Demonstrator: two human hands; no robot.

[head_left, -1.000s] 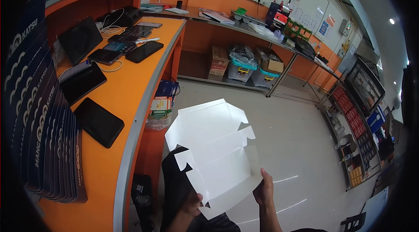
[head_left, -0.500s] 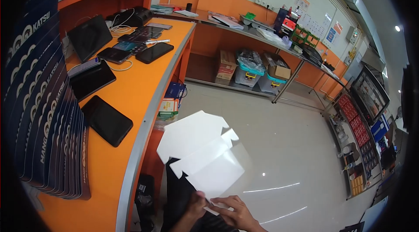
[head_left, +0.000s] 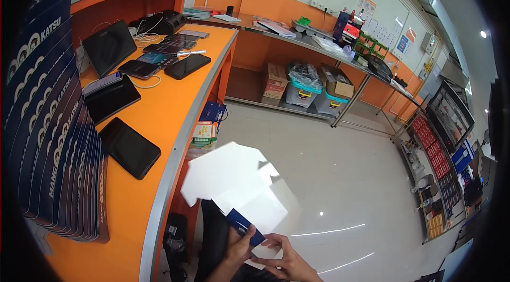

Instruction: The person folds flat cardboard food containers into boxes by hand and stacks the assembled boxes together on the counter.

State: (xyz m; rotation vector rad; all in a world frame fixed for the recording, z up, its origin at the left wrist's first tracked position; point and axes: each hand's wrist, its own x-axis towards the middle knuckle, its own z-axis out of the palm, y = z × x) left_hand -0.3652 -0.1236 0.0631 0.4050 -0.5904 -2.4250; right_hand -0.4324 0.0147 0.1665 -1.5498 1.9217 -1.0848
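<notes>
A partly folded cardboard food box point(head_left: 249, 197), white inside and navy outside, lies spread over my lap with its flaps pointing away from me. Its navy side panel point(head_left: 240, 222) stands up near me. My left hand point(head_left: 240, 246) grips that panel, thumb pressed on the navy face. At the near end of the box, the bent fingers of my right hand point(head_left: 289, 259) pinch a small white flap point(head_left: 267, 250). Part of the near end is hidden by both hands.
Left of me, a tall stack of navy printed boxes point(head_left: 58, 149) stands on the orange counter point(head_left: 130, 205). A black tablet point(head_left: 130, 147) and several phones lie beyond it. Plastic bins point(head_left: 303, 92) sit under the steel table behind. Shelves point(head_left: 433, 176) stand at right.
The box has tilted and shifted slightly left, and its navy side panel has come up into view. My left thumb now presses on that panel; my right fingers have spread around the near flap.
</notes>
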